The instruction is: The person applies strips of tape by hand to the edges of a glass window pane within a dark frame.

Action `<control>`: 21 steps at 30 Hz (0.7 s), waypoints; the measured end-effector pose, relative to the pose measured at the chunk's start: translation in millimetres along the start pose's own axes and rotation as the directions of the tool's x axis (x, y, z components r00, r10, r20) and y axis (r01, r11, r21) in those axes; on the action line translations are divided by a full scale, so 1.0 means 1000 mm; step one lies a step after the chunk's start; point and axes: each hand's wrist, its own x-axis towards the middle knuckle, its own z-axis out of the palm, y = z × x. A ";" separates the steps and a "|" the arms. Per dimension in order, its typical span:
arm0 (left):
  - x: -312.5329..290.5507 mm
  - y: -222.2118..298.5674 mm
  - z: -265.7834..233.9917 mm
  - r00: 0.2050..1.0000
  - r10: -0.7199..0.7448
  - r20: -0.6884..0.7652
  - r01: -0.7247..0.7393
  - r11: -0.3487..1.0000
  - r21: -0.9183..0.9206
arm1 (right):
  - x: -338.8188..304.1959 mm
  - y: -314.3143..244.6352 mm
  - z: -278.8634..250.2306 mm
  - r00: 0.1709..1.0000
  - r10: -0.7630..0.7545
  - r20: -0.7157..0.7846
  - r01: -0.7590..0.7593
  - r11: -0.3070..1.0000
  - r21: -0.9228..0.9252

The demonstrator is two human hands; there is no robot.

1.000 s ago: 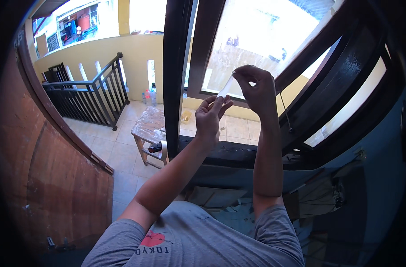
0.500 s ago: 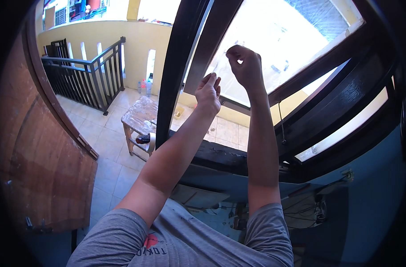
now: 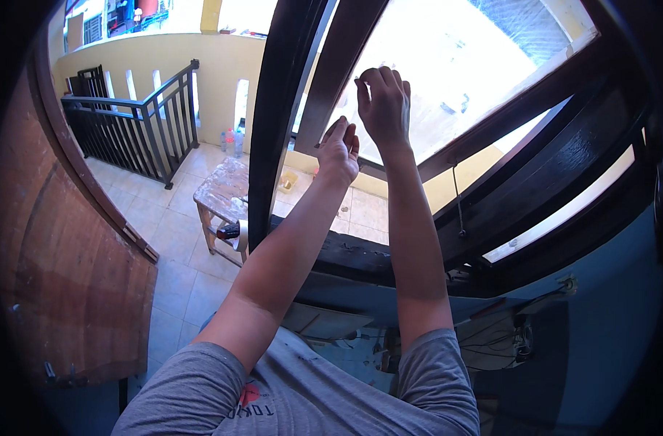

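Observation:
Both my arms reach up to a dark-framed window sash that is swung outward, its bright pane marked with pale smears. Close to the frame's lower left corner, my left hand is turned palm up with its fingers curled in; whatever they may hold is too small to make out. My right hand is raised a little higher, in front of the glass. Its thumb and fingers are bent but apart, and I see nothing between them. Whether its fingertips touch the pane cannot be told.
A dark window post rises left of my arms, above a dark sill. Outside stand a paint-spattered wooden stool, a black railing and plastic bottles. A wooden door is at left; a cord hangs at right.
My right hand has shifted left and slightly up, and its thumb and fingers have parted from a pinch. My left hand stays near the frame, with its fingers slightly less bunched.

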 end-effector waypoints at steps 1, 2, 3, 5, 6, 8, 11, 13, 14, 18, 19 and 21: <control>0.000 -0.001 -0.001 1.000 0.006 -0.010 -0.006 1.000 -0.006 | -0.001 0.000 0.001 1.000 0.005 -0.002 -0.005 1.000 -0.003; 0.001 -0.001 -0.002 1.000 0.012 0.003 -0.012 1.000 -0.010 | -0.002 0.000 0.003 0.999 -0.015 -0.033 0.015 1.000 -0.015; 0.003 -0.001 -0.002 1.000 0.009 0.004 -0.009 1.000 -0.006 | -0.002 0.001 0.004 0.997 -0.035 -0.064 0.034 0.999 -0.028; 0.008 -0.001 -0.003 1.000 0.008 -0.030 -0.010 0.999 -0.053 | -0.002 -0.001 0.006 0.997 -0.033 -0.069 0.030 0.999 -0.043; 0.010 -0.001 -0.003 1.000 0.007 -0.029 -0.009 0.999 -0.049 | -0.002 -0.002 0.006 0.996 -0.045 -0.080 0.042 0.998 -0.043; 0.013 -0.003 -0.004 1.000 0.030 -0.010 -0.030 0.999 -0.044 | -0.003 -0.002 0.007 0.994 -0.054 -0.090 0.050 0.998 -0.043; 0.009 -0.007 -0.003 0.999 0.048 0.012 -0.048 0.999 -0.009 | -0.006 0.000 0.009 0.994 -0.047 -0.101 0.042 0.998 -0.048; 0.006 -0.007 -0.003 0.999 0.049 -0.014 -0.048 0.999 0.005 | -0.009 0.000 0.008 0.995 -0.034 -0.092 0.032 0.999 -0.020; 0.005 -0.006 -0.003 0.998 0.051 -0.038 -0.050 0.999 0.017 | -0.010 -0.001 0.006 0.995 -0.032 -0.093 0.030 0.999 -0.018; -0.010 -0.003 0.006 0.995 0.078 -0.066 -0.076 0.997 0.029 | -0.018 0.002 -0.011 0.989 0.109 -0.100 -0.090 0.980 0.180; -0.017 -0.003 0.012 0.994 0.105 -0.028 -0.104 0.994 0.039 | -0.022 0.006 -0.019 0.981 0.162 -0.102 -0.133 0.960 0.248; -0.024 0.004 0.018 0.989 0.145 0.008 -0.145 0.988 0.049 | -0.030 0.002 -0.041 0.945 0.312 -0.102 -0.254 0.891 0.375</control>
